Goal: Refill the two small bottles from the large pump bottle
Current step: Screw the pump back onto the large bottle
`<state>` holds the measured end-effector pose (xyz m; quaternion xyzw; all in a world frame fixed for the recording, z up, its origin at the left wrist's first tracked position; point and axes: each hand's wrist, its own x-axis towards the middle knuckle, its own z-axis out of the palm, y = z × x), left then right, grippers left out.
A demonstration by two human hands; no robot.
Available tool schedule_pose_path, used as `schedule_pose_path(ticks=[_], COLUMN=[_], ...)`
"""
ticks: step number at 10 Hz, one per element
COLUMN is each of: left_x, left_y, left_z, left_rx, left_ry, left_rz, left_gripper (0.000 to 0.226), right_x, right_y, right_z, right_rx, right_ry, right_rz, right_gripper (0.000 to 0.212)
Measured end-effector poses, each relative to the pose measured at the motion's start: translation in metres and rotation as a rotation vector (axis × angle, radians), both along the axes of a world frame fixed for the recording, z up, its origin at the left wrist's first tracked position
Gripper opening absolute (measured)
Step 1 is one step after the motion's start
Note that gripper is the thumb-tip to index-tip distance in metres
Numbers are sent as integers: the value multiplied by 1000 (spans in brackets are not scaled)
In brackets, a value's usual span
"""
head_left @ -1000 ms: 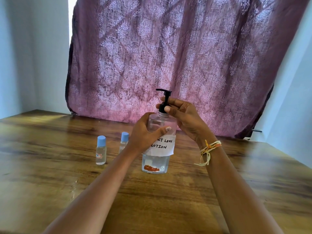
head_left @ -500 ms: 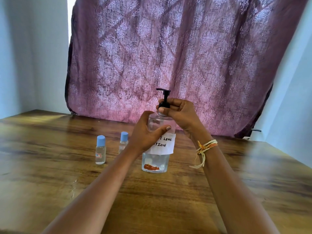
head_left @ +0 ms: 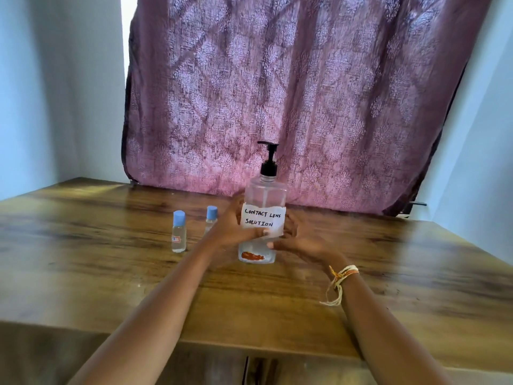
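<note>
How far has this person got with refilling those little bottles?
Hardly begun. Both small bottles stand capped on the table. The left hand grips the pump bottle, the right hand beside it. Uncapping and filling remain.

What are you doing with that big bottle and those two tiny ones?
A person holds the large pump bottle, labelled contact lens solution, upright on the wooden table. The left hand grips its side and the right hand rests against its lower part. The two small bottles stand nearby, blue caps on.
</note>
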<state>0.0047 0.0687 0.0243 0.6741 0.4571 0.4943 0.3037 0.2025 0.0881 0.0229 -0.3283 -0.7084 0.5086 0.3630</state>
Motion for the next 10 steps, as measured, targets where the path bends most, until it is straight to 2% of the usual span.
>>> schedule_pose_path(ticks=[1, 2, 3, 6, 7, 8, 9, 10], left_x=[-12, -15, -13, -10, -4, 0, 8, 6], left_y=[-15, -20, -22, -25, -35, -46, -73, -83], left_z=[-20, -29, -32, -38, -37, -36, -32, -30], left_rx=[-73, -73, -51, -75, -58, -50, -50, -42], left_ry=[192, 274, 318, 352, 454, 538, 625, 657], left_rz=[114, 169, 239, 290, 311, 317, 296, 289], left_gripper=[78, 66, 51, 49, 18, 9, 24, 35], right_x=[-4, -10, -17, -21, -21, -24, -31, -32], right_y=[-19, -25, -19, -10, -14, -22, -43, -50], right_z=[-14, -22, -31, -36, -38, -35, -32, -29], right_rx=[101, 171, 218, 263, 279, 275, 370, 371], right_ry=[-248, -281, -233, -306, -353, -360, -523, -645], right_rz=[-195, -293, -322, -347, -375, -395, -457, -495], right_gripper=[77, 61, 57, 62, 60, 58, 47, 48])
